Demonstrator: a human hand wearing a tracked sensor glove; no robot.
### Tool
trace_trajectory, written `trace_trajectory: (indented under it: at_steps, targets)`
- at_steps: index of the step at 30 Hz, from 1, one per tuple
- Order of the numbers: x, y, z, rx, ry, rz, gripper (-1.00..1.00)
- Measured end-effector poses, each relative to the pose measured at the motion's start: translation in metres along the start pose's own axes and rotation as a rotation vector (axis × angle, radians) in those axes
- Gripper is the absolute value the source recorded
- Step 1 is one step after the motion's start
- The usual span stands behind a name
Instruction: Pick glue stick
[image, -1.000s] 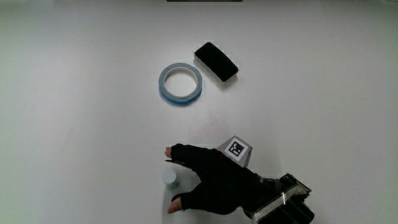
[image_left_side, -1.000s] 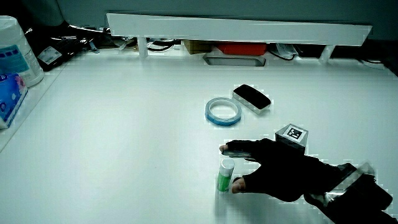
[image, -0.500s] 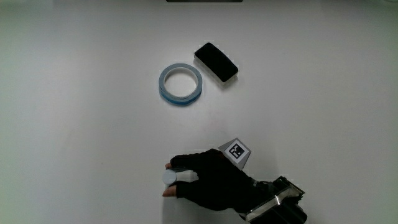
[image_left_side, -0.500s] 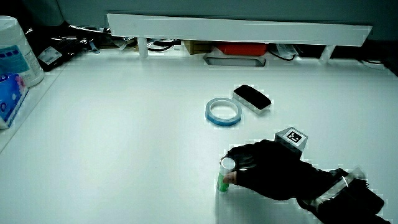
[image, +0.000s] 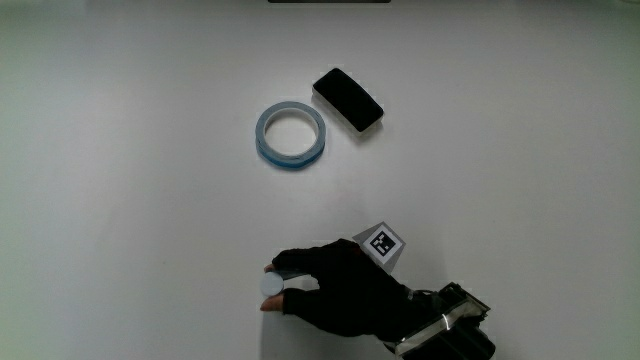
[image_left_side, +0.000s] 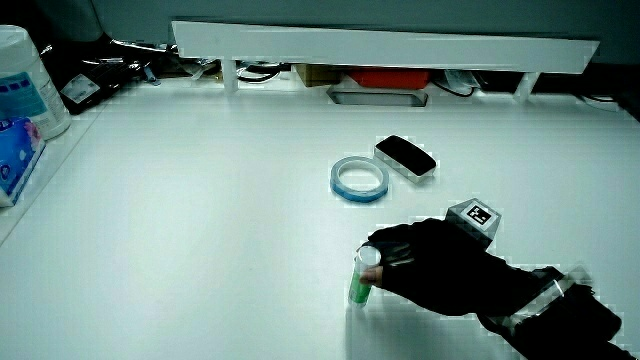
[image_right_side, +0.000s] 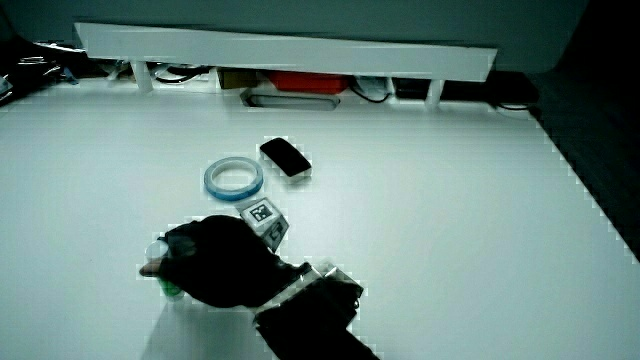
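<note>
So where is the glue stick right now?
The glue stick stands upright in the hand's grasp, nearer the person than the tape ring and black eraser.

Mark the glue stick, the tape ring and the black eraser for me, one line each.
glue stick (image_left_side: 361, 287): side view, on its green body below the cap.
tape ring (image: 268, 142): main view, on the blue band of the ring.
black eraser (image: 347, 98): main view, on the middle of its dark top face.

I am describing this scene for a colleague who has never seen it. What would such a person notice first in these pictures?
First the hand in its black glove, near the table's edge closest to the person, its fingers closed around an upright glue stick with a green body and pale cap. Farther from the person lie a blue tape ring and, close beside it, a black eraser.
</note>
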Motion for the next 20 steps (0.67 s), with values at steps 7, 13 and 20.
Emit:
trace_trajectory:
  at_steps: [7, 13, 20]
  targets:
    - [0.000, -0.001, -0.002, 0.007, -0.005, 0.018, 1.00]
    - [-0.010, -0.002, 0.003, 0.017, 0.053, 0.059, 1.00]
    - [-0.041, -0.010, 0.030, 0.068, 0.106, 0.058, 1.00]
